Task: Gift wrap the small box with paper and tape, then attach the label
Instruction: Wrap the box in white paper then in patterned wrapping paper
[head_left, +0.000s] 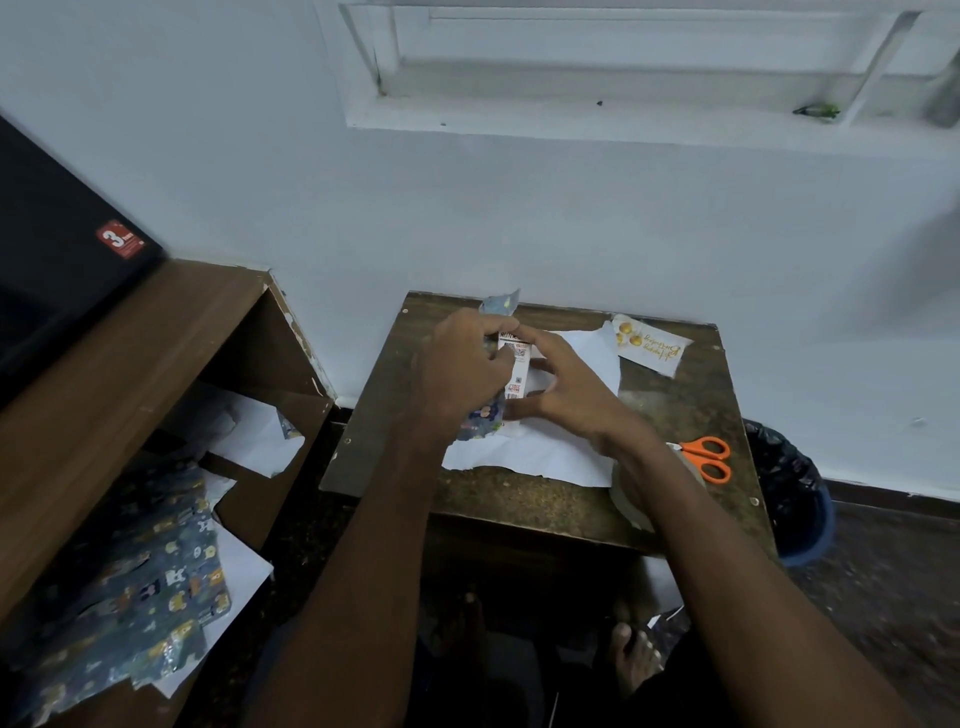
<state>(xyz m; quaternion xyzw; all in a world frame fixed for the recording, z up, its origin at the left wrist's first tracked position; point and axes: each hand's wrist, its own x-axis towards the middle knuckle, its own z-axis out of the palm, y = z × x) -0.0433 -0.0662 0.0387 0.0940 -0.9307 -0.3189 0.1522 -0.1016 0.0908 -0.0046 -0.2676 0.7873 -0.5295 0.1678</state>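
Gripping the small box (519, 371), both hands (467, 374) (566, 387) clamp it; its print unreadable.

A white "3" stands on the red sticker (120, 239).

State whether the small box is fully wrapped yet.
Not yet: the small box shows its bare printed face while wrapping paper covers only its left side.

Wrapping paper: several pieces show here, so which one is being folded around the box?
The sheet on the small table, white side up, with its patterned edge pulled over the box by the left hand. The other pieces lie untouched on the shelf at left.
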